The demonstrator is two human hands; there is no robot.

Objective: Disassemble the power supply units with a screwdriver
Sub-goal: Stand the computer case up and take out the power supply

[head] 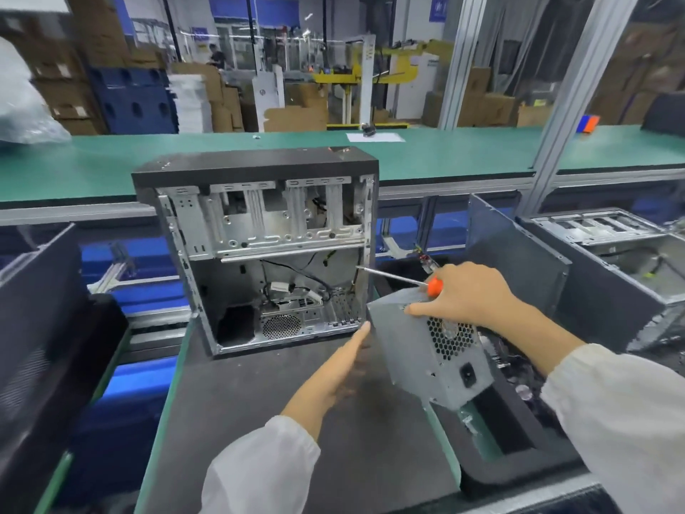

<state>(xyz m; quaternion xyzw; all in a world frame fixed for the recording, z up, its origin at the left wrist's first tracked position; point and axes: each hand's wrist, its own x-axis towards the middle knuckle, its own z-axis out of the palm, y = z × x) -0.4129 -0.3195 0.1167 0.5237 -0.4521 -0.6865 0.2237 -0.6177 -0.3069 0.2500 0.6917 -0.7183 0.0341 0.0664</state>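
A grey power supply unit [419, 350] with a honeycomb fan grille and a mains socket hangs tilted over the mat's right edge. My right hand [467, 294] grips its top edge and also holds an orange-handled screwdriver [433, 285], whose shaft points left toward the case. My left hand [333, 369] lies flat with straight fingers against the unit's left side. An open computer case [259, 250] stands upright on the dark mat [252, 421], its inside stripped to a few cables.
A dark tray [519, 461] with boards and parts sits lower right under the unit. Another stripped case [608, 261] lies at the right, dark panels [40, 328] at the left. A green bench [444, 150] runs behind, with metal frame posts.
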